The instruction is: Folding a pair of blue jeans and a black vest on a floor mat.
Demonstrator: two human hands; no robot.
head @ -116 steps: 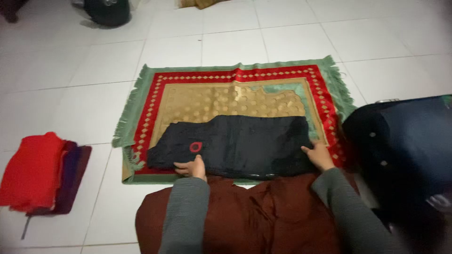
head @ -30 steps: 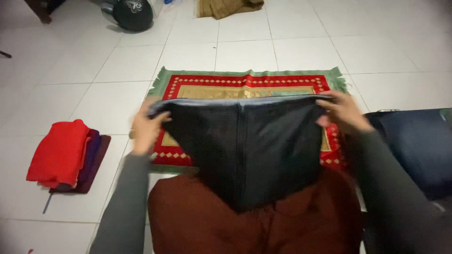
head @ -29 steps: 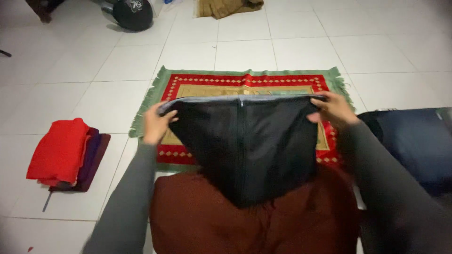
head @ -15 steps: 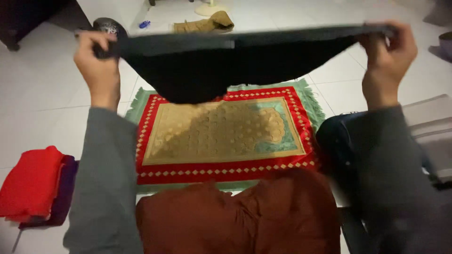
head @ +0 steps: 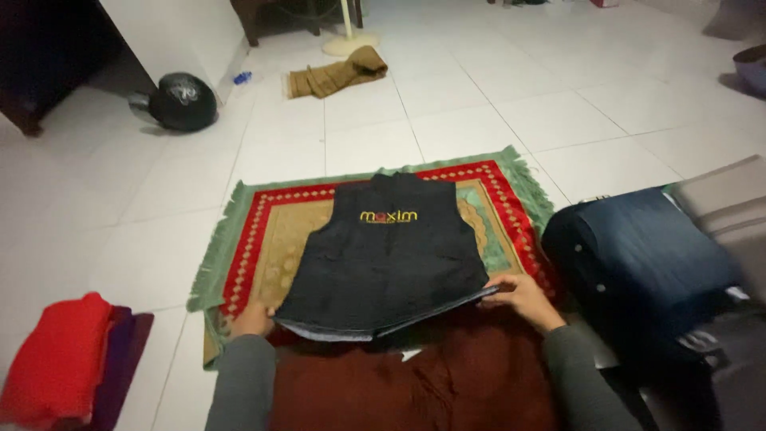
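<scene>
Black vest (head: pixel 387 259) spread flat on the patterned rug (head: pixel 259 239), left hand (head: pixel 254 319) pinching its lower left corner, right hand (head: pixel 519 295) gripping the lower right hem, navy bag (head: pixel 646 255) just beside, red folded clothes (head: pixel 56 359) well apart on the floor.

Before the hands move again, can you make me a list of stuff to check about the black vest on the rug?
1. Sleeveless black vest lies spread on the red, gold and green fringed rug: ok.
2. Collar end points away from the person: ok.
3. Left hand is at the near left hem corner: ok.
4. Right hand grips the near right hem corner: ok.
5. Hem lies flat: not ok, the near edge is lifted.
6. Underside free of wrinkles: cannot tell.
</scene>
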